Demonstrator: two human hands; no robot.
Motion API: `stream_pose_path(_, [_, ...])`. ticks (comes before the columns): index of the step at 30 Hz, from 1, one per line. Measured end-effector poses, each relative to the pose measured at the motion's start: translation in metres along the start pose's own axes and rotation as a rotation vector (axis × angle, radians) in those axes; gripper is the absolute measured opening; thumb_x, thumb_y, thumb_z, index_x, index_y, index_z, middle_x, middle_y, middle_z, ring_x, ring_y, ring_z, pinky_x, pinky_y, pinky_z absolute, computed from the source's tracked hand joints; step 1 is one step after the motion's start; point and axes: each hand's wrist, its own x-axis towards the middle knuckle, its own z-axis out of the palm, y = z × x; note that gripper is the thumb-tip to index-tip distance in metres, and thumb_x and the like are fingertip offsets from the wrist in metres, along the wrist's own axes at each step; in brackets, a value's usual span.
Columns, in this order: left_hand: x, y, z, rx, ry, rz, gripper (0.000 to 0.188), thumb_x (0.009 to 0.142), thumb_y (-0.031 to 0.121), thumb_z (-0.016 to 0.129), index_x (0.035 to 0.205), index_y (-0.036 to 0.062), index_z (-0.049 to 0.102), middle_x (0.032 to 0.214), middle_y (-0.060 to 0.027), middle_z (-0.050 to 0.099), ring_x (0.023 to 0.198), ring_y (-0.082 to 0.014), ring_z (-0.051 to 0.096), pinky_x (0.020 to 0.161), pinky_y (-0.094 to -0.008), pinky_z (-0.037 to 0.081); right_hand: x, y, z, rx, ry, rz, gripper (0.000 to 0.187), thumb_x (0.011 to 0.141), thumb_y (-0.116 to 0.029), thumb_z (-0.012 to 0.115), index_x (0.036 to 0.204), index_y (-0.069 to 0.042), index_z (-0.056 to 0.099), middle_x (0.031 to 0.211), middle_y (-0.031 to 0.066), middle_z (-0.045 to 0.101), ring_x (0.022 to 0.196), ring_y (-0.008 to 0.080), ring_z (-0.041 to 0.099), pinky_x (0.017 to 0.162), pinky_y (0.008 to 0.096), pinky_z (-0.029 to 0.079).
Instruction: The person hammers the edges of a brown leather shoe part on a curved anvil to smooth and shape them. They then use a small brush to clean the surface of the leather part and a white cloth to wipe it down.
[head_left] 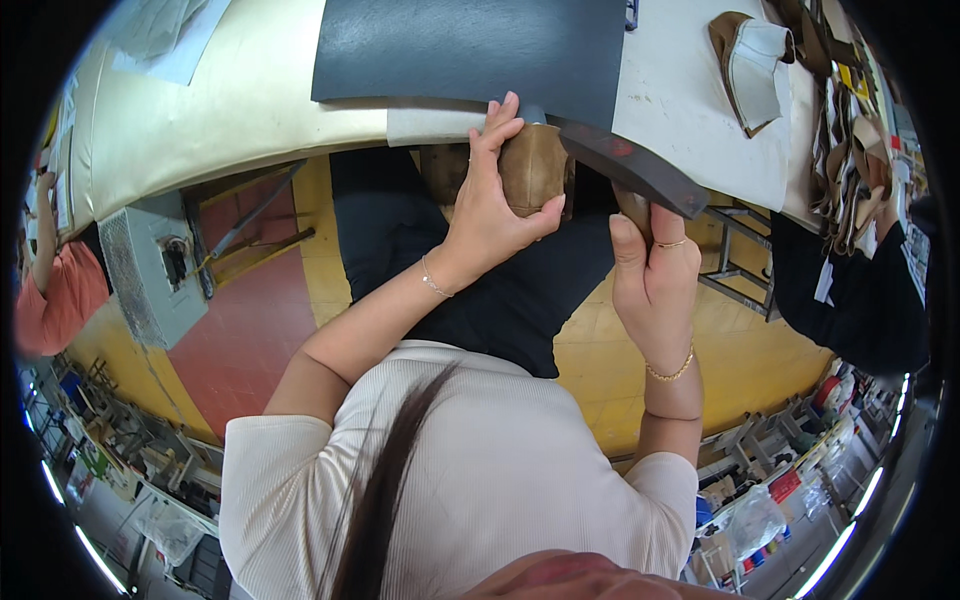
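- Head view: I see the left hand [487,215] spread around the brown leather piece [533,170], fingers along its left side and thumb across its lower right, a broad, steadying hold.
- That piece sits at the front edge of the worktable [250,85], above the dark trousers [480,325]; a grey rounded post [533,116] shows at its top. I cannot tell whether the post runs inside it.
- My right hand [655,285] is wrapped around the handle of a hammer [650,168], whose long dark head slants across the piece's upper right. Whether they touch, I cannot tell.
- I judge the step to be working the leather with the hammer. Good practice: keep the seam centred and backed, land the face flat, favour short, even taps.
- I would draw the left thumb and fingertips back, since both lie near the hammer's line.
- Edges: the table lip and the dark mat [465,50] lie just beyond the piece, so a forward swing risks catching them.
- Room: I find more toward the lower right, above the yellow floor [590,345], with the metal frame [735,255] as the outer limit for my elbow.
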Motion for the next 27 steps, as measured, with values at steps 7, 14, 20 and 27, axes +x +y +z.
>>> stream_pose_path(7, [0.001, 0.004, -0.004, 0.009, -0.037, -0.013, 0.089, 0.074, 0.01, 0.08, 0.144, 0.0064, 0.024, 0.162, -0.0232, 0.016, 0.153, -0.0373, 0.01, 0.123, -0.0463, 0.012, 0.012, -0.001, -0.012, 0.101, 0.06, 0.031, 0.041, 0.097, -0.02, 0.059, 0.137, -0.011, 0.054, 0.088, 0.0173, 0.07, 0.072, 0.035, 0.069, 0.061, 0.0392, 0.055])
stream_pose_path(14, [0.0, 0.003, -0.001, -0.002, -0.027, -0.052, 0.091, 0.072, 0.01, 0.08, 0.143, 0.0064, 0.024, 0.162, -0.0248, 0.018, 0.152, -0.0412, 0.012, 0.122, -0.0486, 0.016, 0.025, 0.008, -0.018, -0.019, -0.078, -0.019, 0.043, 0.099, -0.023, 0.056, 0.14, -0.012, 0.051, 0.09, 0.0158, 0.071, 0.074, 0.0335, 0.07, 0.064, 0.0396, 0.056])
stream_pose_path(20, [0.001, 0.008, -0.003, 0.023, -0.049, -0.037, 0.1, 0.075, 0.007, 0.078, 0.151, 0.0031, 0.014, 0.162, -0.0208, 0.014, 0.151, -0.0322, 0.017, 0.123, -0.043, 0.018, 0.037, 0.01, -0.028, -0.163, -0.349, 0.018, 0.04, 0.1, -0.023, 0.053, 0.139, -0.012, 0.05, 0.091, 0.018, 0.071, 0.075, 0.0359, 0.068, 0.067, 0.0422, 0.055])
stream_pose_path(27, [0.002, 0.007, -0.003, -0.004, -0.049, -0.075, 0.107, 0.073, 0.009, 0.079, 0.155, 0.0012, 0.01, 0.162, -0.0202, 0.016, 0.151, -0.0355, 0.016, 0.122, -0.0428, 0.02, 0.045, 0.011, -0.03, -0.146, -0.436, 0.055, 0.042, 0.099, -0.022, 0.053, 0.141, -0.014, 0.05, 0.083, 0.0168, 0.07, 0.076, 0.0372, 0.068, 0.069, 0.0459, 0.054])
